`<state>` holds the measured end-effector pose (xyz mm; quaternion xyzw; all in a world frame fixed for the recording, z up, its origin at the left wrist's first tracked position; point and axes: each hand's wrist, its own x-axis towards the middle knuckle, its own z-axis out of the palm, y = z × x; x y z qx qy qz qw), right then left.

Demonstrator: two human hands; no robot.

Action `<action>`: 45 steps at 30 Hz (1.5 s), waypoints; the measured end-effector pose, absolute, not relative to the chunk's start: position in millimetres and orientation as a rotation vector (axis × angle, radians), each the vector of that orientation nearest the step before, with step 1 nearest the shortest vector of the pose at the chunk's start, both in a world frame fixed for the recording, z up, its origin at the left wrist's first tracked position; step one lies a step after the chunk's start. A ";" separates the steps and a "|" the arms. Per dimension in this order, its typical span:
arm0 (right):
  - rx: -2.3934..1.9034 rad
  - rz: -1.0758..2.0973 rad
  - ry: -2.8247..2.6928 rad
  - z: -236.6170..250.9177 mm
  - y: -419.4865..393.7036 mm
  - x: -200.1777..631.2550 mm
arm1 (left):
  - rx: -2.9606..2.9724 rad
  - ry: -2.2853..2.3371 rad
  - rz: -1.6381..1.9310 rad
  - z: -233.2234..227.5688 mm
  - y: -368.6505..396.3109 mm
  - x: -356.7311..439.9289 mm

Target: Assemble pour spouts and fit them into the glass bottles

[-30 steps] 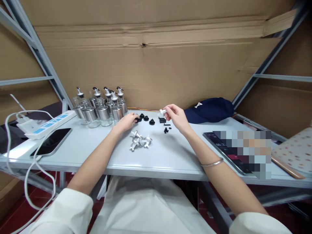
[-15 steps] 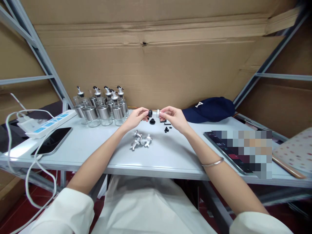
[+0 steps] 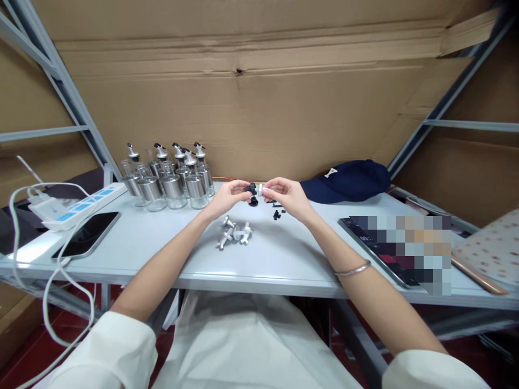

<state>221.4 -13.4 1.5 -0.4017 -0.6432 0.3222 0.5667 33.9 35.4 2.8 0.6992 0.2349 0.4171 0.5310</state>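
Between finger and thumb, my left hand (image 3: 228, 197) pinches a black ribbed stopper (image 3: 252, 189). Facing it, my right hand (image 3: 288, 195) grips a silver pourer spout (image 3: 260, 189) by its narrow end, the round base turned toward the stopper. The two parts are close together; whether they touch is hard to see. Below the stopper, another black stopper (image 3: 253, 201) rests on the table, with small black pieces (image 3: 277, 215) to its right. Nearer my body lies a small pile of silver pourer spouts (image 3: 235, 232).
Glass bottles with steel bands (image 3: 173, 187), several topped by pourers, stand at the back left. A power strip (image 3: 85, 205) and a phone (image 3: 87, 234) lie at left. To the right are a navy cap (image 3: 351, 182), a partly blurred tablet (image 3: 377, 254) and a dotted item (image 3: 490, 246).
The black stopper in my left hand has turned and now sits at a different angle. My right hand has brought the silver spout slightly left, closer to it.
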 end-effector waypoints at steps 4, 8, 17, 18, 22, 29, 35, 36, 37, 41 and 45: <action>-0.942 0.753 -1.529 3.0 -15.5 219.8 | 1.678 0.544 0.995 2.3 36.7 33.1; -0.940 0.724 -1.555 3.1 -16.0 219.5 | 1.687 0.536 0.980 3.5 35.9 31.6; -0.972 0.660 -1.611 2.8 -18.3 220.3 | 1.715 0.599 1.011 0.5 35.0 32.7; -0.979 0.664 -1.618 3.4 -19.0 220.7 | 1.724 0.597 1.012 0.4 34.2 33.2; -0.957 0.742 -1.618 5.5 -20.7 221.7 | 1.733 0.562 1.014 0.4 31.2 35.0; -0.966 0.811 -1.578 7.6 -22.7 219.2 | 1.722 0.549 1.074 -0.6 29.9 38.6; -0.973 0.893 -1.545 12.4 -26.8 217.5 | 1.820 0.541 1.080 -0.5 27.7 39.5; -0.972 0.908 -1.539 12.6 -26.9 217.5 | 1.859 0.559 1.080 -0.3 27.2 39.4; -0.974 0.917 -1.533 12.5 -26.8 217.6 | 1.904 0.583 1.079 0.0 26.7 39.1; -0.974 0.936 -1.514 9.7 -23.6 218.1 | 2.041 0.681 1.078 2.6 24.3 37.9; -1.013 0.889 -1.503 6.9 -17.8 220.3 | 2.052 0.648 1.046 5.4 23.3 36.5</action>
